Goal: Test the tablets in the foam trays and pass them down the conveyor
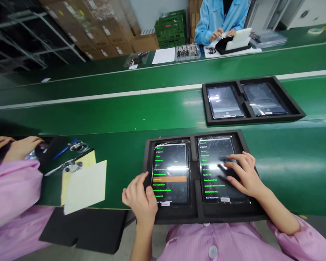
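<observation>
Two tablets lie side by side in a black foam tray at the table's front edge. The left tablet [171, 165] shows a list of green text lines with one row in orange. A similar green and white list is lit on the right tablet [213, 185]. My left hand [141, 199] is at the left rim of the foam tray [194, 214], holding nothing, its fingers loosely bent and the thumb apart. Over the right tablet's screen hovers my right hand [246, 175], fingers spread; whether a fingertip touches the glass I cannot tell.
Beyond, a second foam tray [290, 98] holds two more tablets. Left are white paper [85, 186], a blue pen [65, 148] and a neighbour's hands [23, 146]. Across the green bench, a person in blue [222, 18] works beside a parts box [187, 52].
</observation>
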Demonstrator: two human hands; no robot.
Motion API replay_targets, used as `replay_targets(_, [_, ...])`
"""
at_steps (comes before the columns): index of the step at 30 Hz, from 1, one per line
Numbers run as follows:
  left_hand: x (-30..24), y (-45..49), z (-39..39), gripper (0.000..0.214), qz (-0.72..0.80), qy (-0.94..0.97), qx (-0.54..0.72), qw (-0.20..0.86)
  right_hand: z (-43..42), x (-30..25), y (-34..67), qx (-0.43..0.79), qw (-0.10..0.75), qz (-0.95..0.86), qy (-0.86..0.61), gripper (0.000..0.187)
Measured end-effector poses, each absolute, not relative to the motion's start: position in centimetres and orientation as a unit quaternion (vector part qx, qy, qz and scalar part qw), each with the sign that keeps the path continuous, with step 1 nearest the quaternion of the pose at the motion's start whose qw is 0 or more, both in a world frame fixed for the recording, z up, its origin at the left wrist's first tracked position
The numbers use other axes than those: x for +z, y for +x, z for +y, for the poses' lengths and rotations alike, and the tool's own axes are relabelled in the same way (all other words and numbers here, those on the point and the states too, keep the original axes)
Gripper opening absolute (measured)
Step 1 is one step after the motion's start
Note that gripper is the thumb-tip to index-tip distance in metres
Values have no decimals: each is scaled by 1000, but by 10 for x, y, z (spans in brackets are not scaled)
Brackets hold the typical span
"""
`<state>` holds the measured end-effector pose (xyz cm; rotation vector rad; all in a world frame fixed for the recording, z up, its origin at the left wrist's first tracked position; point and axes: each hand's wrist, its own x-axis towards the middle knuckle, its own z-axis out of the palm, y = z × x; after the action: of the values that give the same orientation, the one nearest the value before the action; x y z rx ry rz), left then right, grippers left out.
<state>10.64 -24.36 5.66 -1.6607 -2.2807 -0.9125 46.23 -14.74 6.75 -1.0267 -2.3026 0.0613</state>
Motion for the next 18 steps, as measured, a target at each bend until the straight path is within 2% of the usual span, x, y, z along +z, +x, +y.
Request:
replay_targets(6, [51, 92, -221, 52, -752, -569, -320, -92, -136, 64, 460, 20, 283, -863, -418, 30])
replay_targets(12, [48, 81, -212, 57, -732, -620, -263, -97, -133, 59, 455, 4, 202, -885, -418, 40])
replay_targets(18, [46, 77, -218, 57, -719, -634, -266, -102, -135, 59, 455, -10, 187, -898, -398, 44])
